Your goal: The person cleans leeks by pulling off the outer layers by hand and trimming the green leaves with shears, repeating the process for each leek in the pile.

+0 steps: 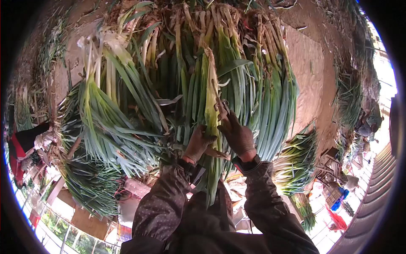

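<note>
A large green onion (pixel 211 91) stands out in front of me, its pale root end pointing away and its green leaves hanging toward my lap. My gloved left hand (pixel 197 144) is closed around its leafy part. Beside it, my gloved right hand (pixel 237 136) has its fingers closed on a brown, withered leaf (pixel 221 108) along the stalk. Another dried strip hangs near both wrists. Under and beyond my hands lies a wide pile of green onions (pixel 270 97), roots at the far side.
To the left, a cleaner bunch of green onions (pixel 105 114) with white stems lies across the pile. More bunches (pixel 298 161) rest at the right and lower left. A red and black item (pixel 19 154) is at the far left. Bare ground (pixel 306 76) shows at the right.
</note>
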Action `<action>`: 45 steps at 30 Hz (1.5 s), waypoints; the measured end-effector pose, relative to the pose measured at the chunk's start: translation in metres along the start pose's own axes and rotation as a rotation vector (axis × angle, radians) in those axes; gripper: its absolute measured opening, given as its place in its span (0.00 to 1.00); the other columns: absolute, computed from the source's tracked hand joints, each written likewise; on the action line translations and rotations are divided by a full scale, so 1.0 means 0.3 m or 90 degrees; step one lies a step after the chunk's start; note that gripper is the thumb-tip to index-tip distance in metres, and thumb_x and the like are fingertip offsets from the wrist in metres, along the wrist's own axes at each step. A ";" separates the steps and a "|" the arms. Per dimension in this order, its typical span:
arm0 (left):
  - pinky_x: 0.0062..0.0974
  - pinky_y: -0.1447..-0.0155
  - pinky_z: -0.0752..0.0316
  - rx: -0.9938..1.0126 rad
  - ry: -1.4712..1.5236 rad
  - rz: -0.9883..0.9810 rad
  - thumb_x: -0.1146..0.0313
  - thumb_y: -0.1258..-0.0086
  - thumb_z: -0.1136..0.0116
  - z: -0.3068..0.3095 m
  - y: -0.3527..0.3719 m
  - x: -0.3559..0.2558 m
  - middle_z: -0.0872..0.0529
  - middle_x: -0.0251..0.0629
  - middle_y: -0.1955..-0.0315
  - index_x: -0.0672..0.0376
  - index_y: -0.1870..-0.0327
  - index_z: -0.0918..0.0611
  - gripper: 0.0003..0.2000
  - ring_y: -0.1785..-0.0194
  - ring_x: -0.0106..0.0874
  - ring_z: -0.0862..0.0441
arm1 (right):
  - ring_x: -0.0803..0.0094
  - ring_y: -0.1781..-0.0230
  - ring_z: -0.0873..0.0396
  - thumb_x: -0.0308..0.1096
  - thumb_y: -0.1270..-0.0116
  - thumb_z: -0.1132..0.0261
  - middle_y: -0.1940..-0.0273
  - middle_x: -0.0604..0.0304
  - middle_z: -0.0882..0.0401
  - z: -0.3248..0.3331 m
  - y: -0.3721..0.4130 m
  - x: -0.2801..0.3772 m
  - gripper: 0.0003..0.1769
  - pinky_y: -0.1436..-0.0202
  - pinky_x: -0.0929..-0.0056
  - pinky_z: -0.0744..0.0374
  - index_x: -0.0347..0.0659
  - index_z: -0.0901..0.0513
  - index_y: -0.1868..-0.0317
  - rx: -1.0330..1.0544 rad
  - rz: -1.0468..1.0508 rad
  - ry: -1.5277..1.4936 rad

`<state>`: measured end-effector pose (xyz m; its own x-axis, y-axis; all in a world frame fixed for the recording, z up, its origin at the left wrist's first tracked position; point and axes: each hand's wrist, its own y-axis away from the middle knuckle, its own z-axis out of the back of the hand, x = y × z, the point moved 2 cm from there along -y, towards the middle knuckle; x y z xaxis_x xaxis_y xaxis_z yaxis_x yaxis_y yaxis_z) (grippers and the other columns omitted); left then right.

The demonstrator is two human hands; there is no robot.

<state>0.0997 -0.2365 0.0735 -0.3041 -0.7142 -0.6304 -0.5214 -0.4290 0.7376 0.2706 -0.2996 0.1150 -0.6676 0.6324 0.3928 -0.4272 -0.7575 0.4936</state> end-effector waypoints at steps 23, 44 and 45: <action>0.36 0.34 0.21 -0.024 -0.250 -0.172 0.70 0.30 0.32 -0.047 0.017 0.010 0.21 0.53 0.31 0.49 0.19 0.34 0.38 0.34 0.45 0.17 | 0.38 0.57 0.14 0.67 0.28 0.40 0.59 0.41 0.11 0.033 -0.555 0.046 0.39 0.56 0.41 0.19 0.51 0.29 0.28 -0.037 -0.027 0.011; 0.32 0.43 0.19 -0.053 0.010 0.032 0.71 0.23 0.44 -0.060 -0.149 0.162 0.12 0.40 0.43 0.56 0.26 0.24 0.24 0.49 0.36 0.13 | 0.37 0.55 0.14 0.61 0.26 0.37 0.58 0.37 0.12 -0.002 0.290 -0.123 0.42 0.57 0.49 0.17 0.46 0.35 0.21 0.090 -0.107 -0.153; 0.35 0.43 0.19 -0.092 -0.129 -0.024 0.70 0.24 0.43 -0.060 -0.156 0.163 0.12 0.43 0.43 0.57 0.28 0.23 0.24 0.50 0.39 0.12 | 0.37 0.54 0.14 0.61 0.26 0.37 0.57 0.37 0.12 -0.008 0.278 -0.115 0.43 0.57 0.49 0.17 0.46 0.35 0.21 0.084 -0.104 -0.167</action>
<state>0.1236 -0.2613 0.0126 -0.4482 -0.5766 -0.6831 -0.4201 -0.5387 0.7303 0.2566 -0.3849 0.1407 -0.4097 0.7769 0.4781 -0.4213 -0.6260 0.6562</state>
